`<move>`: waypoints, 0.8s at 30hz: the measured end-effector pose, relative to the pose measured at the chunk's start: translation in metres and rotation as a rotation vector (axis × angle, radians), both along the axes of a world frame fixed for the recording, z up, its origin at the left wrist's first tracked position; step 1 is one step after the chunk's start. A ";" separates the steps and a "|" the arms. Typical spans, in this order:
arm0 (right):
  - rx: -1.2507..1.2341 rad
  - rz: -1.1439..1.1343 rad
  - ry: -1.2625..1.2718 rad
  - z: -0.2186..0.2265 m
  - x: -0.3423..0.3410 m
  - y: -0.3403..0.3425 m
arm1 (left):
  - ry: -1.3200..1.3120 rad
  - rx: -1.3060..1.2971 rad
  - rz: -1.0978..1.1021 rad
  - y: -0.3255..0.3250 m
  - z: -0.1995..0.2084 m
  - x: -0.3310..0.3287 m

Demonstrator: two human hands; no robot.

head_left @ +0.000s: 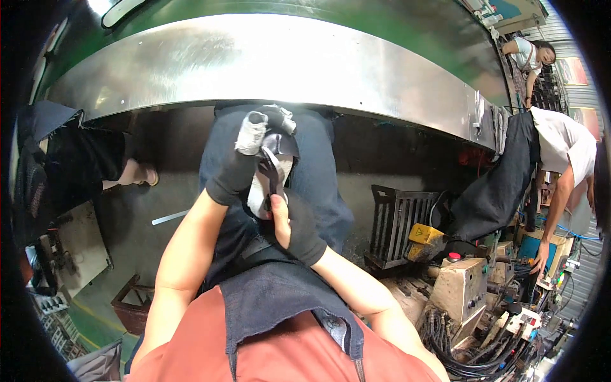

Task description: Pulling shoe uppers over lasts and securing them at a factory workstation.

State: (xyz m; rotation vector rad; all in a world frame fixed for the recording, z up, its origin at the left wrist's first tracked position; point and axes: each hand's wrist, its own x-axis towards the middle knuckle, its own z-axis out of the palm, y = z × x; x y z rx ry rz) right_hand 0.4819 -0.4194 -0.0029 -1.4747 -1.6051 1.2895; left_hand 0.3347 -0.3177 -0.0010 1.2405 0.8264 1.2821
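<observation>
Gripping the piece two-handed near the bench, hold your left hand steady, your right hand light.

Table: long, green-topped, bare steel band along the near edge
Table's right end: grey cloths draped over the near edge
Floor: grey; black slatted crate rightward below the near edge, pale strip leftward

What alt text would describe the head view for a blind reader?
A person's dark-gloved left hand and right hand hold a dark-and-pale piece over the lap, before a long metal ledge; to the right, a co-worker bends beside machinery.
</observation>
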 end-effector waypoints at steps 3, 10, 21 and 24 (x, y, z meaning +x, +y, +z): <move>-0.090 0.084 0.206 0.004 0.014 -0.004 | 0.116 0.011 0.079 -0.008 0.008 -0.009; -0.271 0.233 0.169 0.035 0.044 -0.006 | 0.121 0.122 0.057 -0.033 0.006 -0.005; 0.121 0.623 0.116 -0.020 0.084 -0.085 | 0.251 -0.309 -0.297 -0.115 0.049 -0.023; 0.209 0.729 0.025 -0.029 0.105 -0.113 | 0.283 -0.283 -0.350 -0.146 0.040 -0.023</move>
